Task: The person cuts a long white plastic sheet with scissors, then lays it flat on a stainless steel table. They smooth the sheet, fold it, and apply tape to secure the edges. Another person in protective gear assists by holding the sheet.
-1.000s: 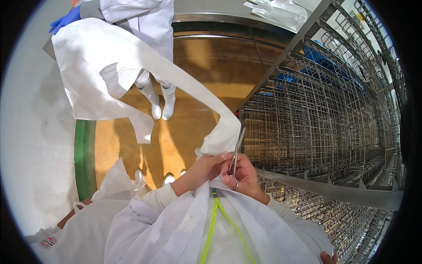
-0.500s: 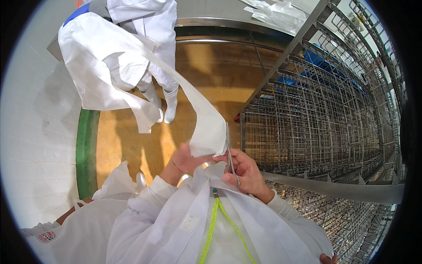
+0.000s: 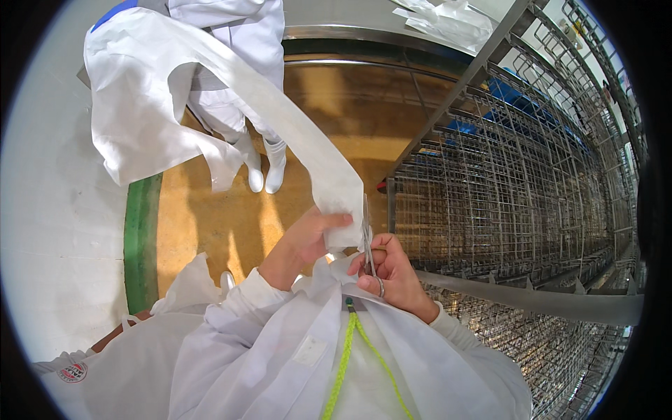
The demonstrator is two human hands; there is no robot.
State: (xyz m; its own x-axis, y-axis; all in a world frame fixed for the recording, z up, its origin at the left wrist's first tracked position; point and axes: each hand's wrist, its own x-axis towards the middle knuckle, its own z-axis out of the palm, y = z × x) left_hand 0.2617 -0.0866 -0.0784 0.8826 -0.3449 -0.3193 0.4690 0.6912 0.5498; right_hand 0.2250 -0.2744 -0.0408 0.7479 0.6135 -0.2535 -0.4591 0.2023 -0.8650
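A long white sheet (image 3: 280,115), thin and apron-like with a curved cut-out, stretches from the far left toward me. My left hand (image 3: 311,238) pinches its near end, thumb lying on top. Just to the right, my right hand (image 3: 395,276) grips a pair of metal scissors (image 3: 369,245), its fingers at the handle loops. The blades point away from me along the right edge of the sheet's end. Whether they are spread or touch the material, I cannot tell. Beyond, a person in white (image 3: 241,91) stands behind the sheet's wide far part; that person's hands are hidden.
Tall wire racks (image 3: 504,189) stand close on my right behind a metal frame. A steel table (image 3: 343,31) at the back carries crumpled white sheets (image 3: 455,24). A white wall (image 3: 63,210) with a green base runs along the left. Another person in white (image 3: 119,364) is close at my left.
My left hand has moved from below the sheet's end to closing on it. The sheet's wide far part has swung up and left. The scissors remain in my right hand.
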